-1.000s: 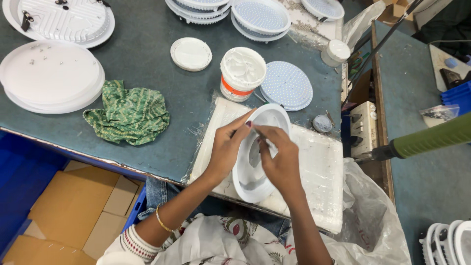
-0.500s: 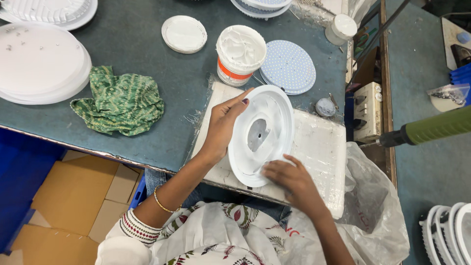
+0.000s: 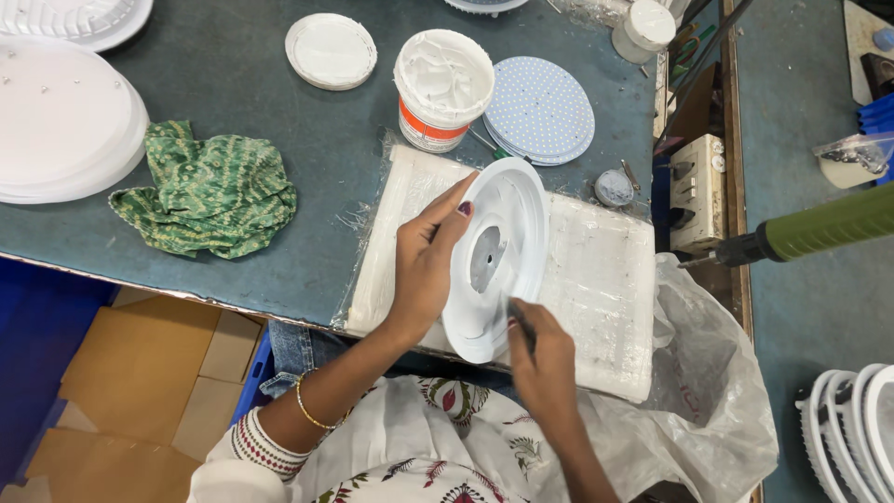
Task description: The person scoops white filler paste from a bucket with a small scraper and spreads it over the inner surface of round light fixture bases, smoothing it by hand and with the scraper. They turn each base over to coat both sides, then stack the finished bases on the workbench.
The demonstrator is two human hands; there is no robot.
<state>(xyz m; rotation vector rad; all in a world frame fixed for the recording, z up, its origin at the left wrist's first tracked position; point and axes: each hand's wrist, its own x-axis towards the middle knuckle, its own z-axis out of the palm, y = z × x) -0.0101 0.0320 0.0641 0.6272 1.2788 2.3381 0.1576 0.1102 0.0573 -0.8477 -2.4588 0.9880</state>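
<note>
My left hand (image 3: 424, 261) grips the left rim of a white round plastic housing (image 3: 496, 256), holding it tilted on edge over a white foam pad wrapped in clear film (image 3: 605, 279). A round hole shows in the middle of the housing. My right hand (image 3: 540, 359) is at the housing's lower rim, fingers closed on a thin dark tool (image 3: 520, 321) whose tip touches the housing. An open tub of white paste (image 3: 441, 88) stands just beyond the pad, with its white lid (image 3: 331, 49) further left.
A green patterned cloth (image 3: 209, 191) lies left of the pad, white round covers (image 3: 60, 130) are stacked at far left. A dotted round board (image 3: 540, 110), a small tin (image 3: 614, 186), a socket box (image 3: 697, 191), a hanging green-handled tool (image 3: 819, 228) and a plastic bag (image 3: 708, 391) are at right.
The housing has been tipped up onto its edge. My right hand left its inside, dropped to the lower rim and now holds the thin tool against it.
</note>
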